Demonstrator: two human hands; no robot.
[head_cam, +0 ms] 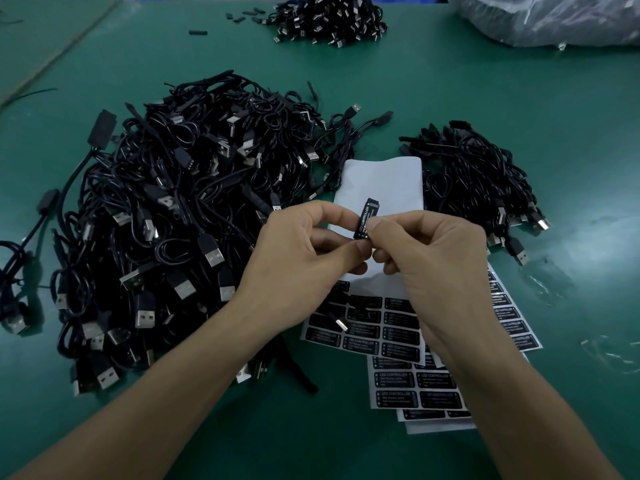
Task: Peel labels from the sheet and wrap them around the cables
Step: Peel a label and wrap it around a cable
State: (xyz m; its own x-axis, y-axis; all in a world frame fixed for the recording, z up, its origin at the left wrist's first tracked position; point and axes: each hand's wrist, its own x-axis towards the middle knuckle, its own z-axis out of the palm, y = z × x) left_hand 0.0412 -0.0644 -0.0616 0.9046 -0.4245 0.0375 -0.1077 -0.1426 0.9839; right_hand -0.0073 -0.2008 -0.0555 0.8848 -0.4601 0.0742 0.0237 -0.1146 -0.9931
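Observation:
Both hands meet above the label sheets at the middle of the table. My left hand [304, 251] and my right hand [426, 251] pinch a small black controller piece carrying a black "LED CONTROLLER" label [365, 218], held upright between the fingertips. Its cable hangs down, and a USB plug [341, 322] dangles over the label sheet [381, 323]. That sheet's upper part is bare white backing [384, 181]; rows of black labels fill its lower part. More label sheets [433, 389] lie fanned out underneath. Whether the label is fully wrapped is hidden by my fingers.
A big heap of black USB cables [180, 216] fills the left of the green table [450, 91]. A smaller pile of cables [478, 181] lies to the right of the sheets. Another cable heap [329, 19] and a plastic bag [554, 19] sit at the far edge.

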